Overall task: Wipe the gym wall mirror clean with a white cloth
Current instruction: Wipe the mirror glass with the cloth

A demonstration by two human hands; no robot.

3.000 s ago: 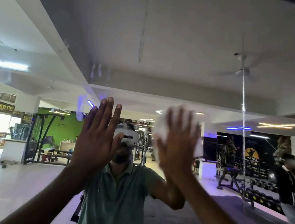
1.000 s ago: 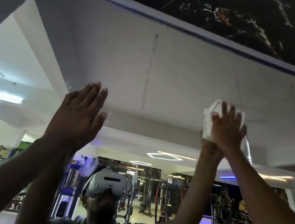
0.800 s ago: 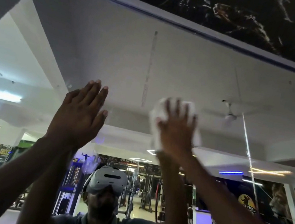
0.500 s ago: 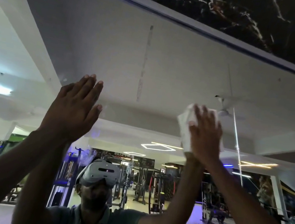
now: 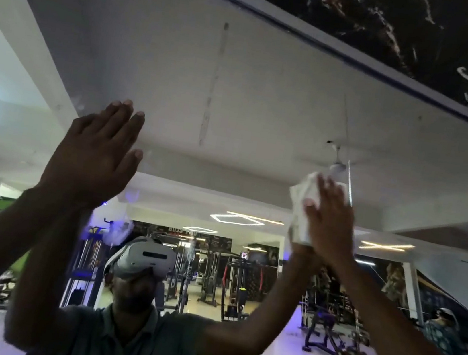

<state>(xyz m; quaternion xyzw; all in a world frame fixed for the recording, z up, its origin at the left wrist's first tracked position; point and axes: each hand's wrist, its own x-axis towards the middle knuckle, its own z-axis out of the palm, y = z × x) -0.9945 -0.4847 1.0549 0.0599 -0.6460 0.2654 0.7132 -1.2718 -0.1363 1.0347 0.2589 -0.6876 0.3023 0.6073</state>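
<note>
The wall mirror (image 5: 238, 93) fills most of the view and reflects the gym ceiling, machines and me with a headset. A thin vertical streak runs down the glass near the centre. My right hand (image 5: 330, 221) is raised at the right, fingers straight, pressing a folded white cloth (image 5: 302, 208) flat against the glass. My left hand (image 5: 94, 157) is raised at the left, palm flat toward the mirror with straight fingers, holding nothing.
A dark poster band (image 5: 398, 29) runs along the mirror's top edge at the upper right. A vertical seam (image 5: 349, 181) crosses the mirror just right of the cloth. Reflected gym machines (image 5: 229, 285) and a person (image 5: 443, 330) at the far right stand behind me.
My right hand has swept the cloth left and then back right across the glass, ending a little lower than a second ago. My left hand has stayed flat in about the same place.
</note>
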